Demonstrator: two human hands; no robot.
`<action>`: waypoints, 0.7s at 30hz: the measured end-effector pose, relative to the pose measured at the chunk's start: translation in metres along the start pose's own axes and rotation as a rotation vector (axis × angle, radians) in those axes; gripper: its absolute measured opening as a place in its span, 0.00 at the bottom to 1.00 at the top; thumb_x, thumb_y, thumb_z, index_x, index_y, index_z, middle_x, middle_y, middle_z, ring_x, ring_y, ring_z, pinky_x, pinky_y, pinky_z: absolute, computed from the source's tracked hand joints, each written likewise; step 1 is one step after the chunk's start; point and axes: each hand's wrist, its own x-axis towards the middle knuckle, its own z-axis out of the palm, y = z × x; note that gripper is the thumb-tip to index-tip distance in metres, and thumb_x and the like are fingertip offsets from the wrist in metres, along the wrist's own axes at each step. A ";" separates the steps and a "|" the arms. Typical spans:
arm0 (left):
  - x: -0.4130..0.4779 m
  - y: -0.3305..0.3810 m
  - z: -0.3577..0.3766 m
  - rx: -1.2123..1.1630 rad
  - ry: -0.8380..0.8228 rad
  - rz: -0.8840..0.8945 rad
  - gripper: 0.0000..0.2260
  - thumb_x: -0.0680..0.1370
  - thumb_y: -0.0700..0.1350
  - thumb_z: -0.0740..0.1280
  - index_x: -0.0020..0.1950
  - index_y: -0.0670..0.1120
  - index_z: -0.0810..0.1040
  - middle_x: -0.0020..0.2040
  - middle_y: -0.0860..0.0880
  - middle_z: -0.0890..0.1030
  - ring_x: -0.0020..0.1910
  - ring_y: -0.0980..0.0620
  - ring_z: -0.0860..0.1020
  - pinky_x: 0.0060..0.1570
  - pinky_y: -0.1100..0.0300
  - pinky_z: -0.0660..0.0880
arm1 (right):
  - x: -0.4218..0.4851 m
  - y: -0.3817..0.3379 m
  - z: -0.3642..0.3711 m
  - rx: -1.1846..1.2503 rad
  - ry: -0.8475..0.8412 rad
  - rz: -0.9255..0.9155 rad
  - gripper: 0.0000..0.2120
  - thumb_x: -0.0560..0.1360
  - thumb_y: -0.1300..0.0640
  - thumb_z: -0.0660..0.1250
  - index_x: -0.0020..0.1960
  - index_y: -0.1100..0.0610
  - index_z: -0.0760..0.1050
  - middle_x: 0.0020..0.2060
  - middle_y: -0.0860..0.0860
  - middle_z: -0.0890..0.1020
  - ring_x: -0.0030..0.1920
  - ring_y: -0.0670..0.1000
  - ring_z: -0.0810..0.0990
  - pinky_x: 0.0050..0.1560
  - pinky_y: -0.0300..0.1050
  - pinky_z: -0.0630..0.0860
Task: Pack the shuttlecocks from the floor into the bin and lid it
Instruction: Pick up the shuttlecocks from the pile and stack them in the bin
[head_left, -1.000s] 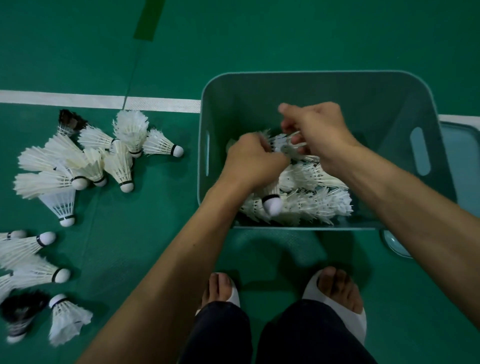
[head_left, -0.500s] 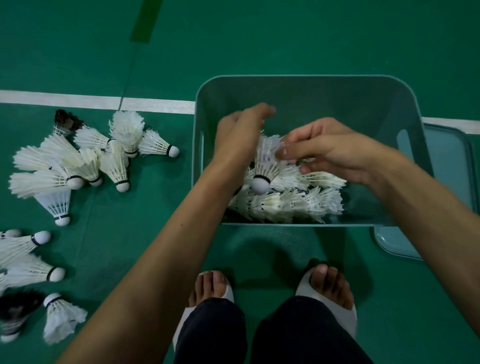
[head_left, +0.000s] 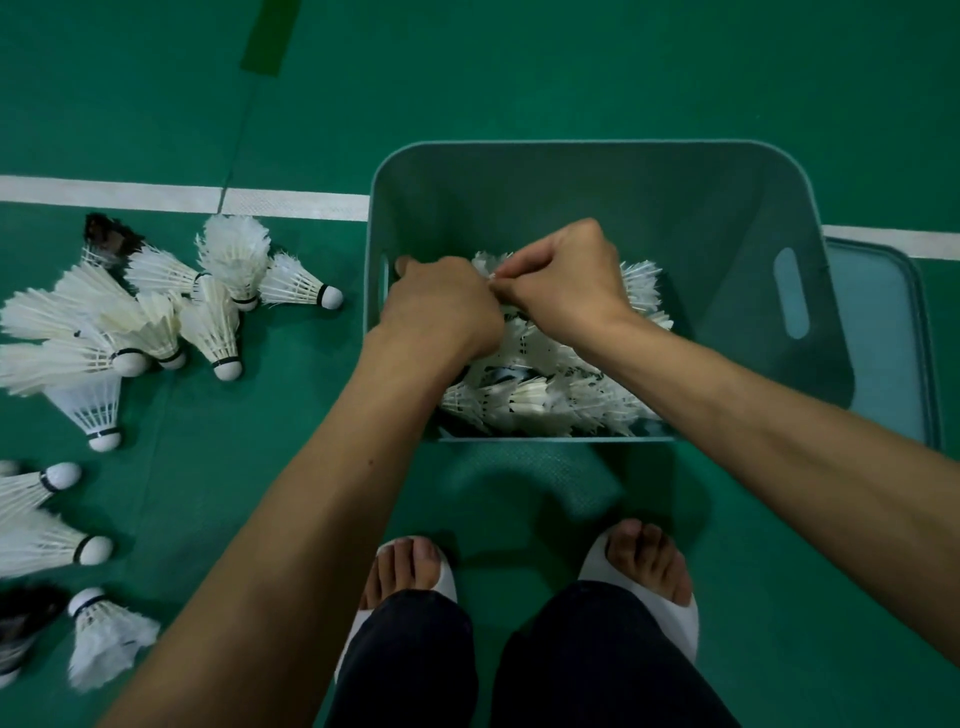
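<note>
A teal plastic bin (head_left: 727, 208) stands on the green court floor ahead of my feet. White shuttlecocks (head_left: 545, 400) lie piled along its near side. Both my hands are inside the bin, knuckles up and close together over the pile. My left hand (head_left: 441, 312) has its fingers curled down into the feathers. My right hand (head_left: 566, 286) pinches white feathers of a shuttlecock at its fingertips. What the left fingers hold is hidden. More white shuttlecocks (head_left: 156, 322) lie on the floor to the left.
The bin's teal lid (head_left: 883, 338) lies flat on the floor against its right side. Further shuttlecocks (head_left: 52, 540), some with dark feathers, lie at the lower left edge. A white court line (head_left: 182, 200) runs behind. My feet in white slippers (head_left: 644, 587) stand near the bin.
Both hands have come together and dropped lower onto the pile in the bin; half a second ago they were apart, the left raised with fingers extended.
</note>
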 end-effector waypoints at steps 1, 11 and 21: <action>0.000 0.001 0.001 0.034 -0.013 0.001 0.21 0.80 0.40 0.61 0.73 0.41 0.70 0.76 0.31 0.61 0.67 0.34 0.74 0.64 0.48 0.72 | 0.001 0.001 0.002 -0.007 0.019 -0.002 0.09 0.68 0.55 0.82 0.33 0.47 0.84 0.36 0.41 0.86 0.44 0.44 0.85 0.51 0.47 0.84; 0.020 -0.004 0.003 -0.017 0.073 0.106 0.09 0.78 0.38 0.66 0.57 0.41 0.72 0.61 0.37 0.77 0.56 0.37 0.77 0.48 0.52 0.70 | 0.014 0.008 0.001 -0.026 0.121 0.055 0.07 0.67 0.53 0.83 0.35 0.49 0.86 0.38 0.44 0.87 0.45 0.44 0.85 0.51 0.46 0.84; 0.022 -0.009 0.011 -0.377 0.321 0.207 0.20 0.73 0.37 0.71 0.64 0.44 0.79 0.60 0.45 0.82 0.57 0.45 0.80 0.53 0.57 0.75 | 0.027 0.014 -0.003 0.409 -0.049 0.421 0.05 0.73 0.63 0.77 0.48 0.63 0.84 0.34 0.54 0.84 0.29 0.48 0.77 0.29 0.40 0.73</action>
